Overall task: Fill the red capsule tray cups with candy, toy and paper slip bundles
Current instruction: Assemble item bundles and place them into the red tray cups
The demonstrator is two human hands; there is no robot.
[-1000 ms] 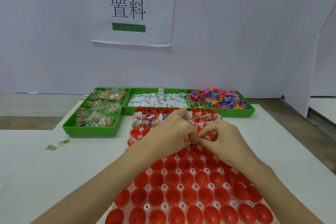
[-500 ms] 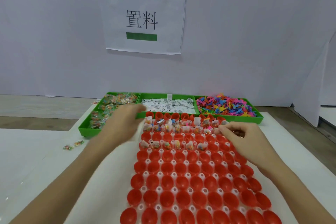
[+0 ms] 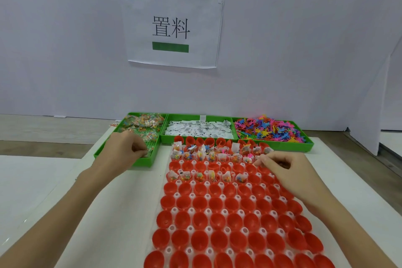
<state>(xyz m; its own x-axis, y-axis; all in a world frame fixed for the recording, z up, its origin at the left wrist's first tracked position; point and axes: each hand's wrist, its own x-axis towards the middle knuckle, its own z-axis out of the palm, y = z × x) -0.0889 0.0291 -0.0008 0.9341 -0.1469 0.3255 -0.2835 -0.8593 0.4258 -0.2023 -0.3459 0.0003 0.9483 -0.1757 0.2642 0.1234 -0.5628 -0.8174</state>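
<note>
The red capsule tray lies lengthwise in front of me. Its far rows hold filled cups with candy, toys and paper slips; the near rows are bare red cups. My left hand reaches into the front of the green candy tray, its fingers curled down and pinching at a candy packet that they mostly hide. My right hand hovers over the capsule tray's right side, fingers loosely curled, nothing visible in it.
Behind the capsule tray stand the candy packets, a green tray of paper slips and a green tray of colourful toys. A paper sign hangs on the white wall. A white partition stands at the right.
Both hands were together over the filled rows. My left hand has swung left into the candy tray; my right hand has drawn back to the tray's right side.
</note>
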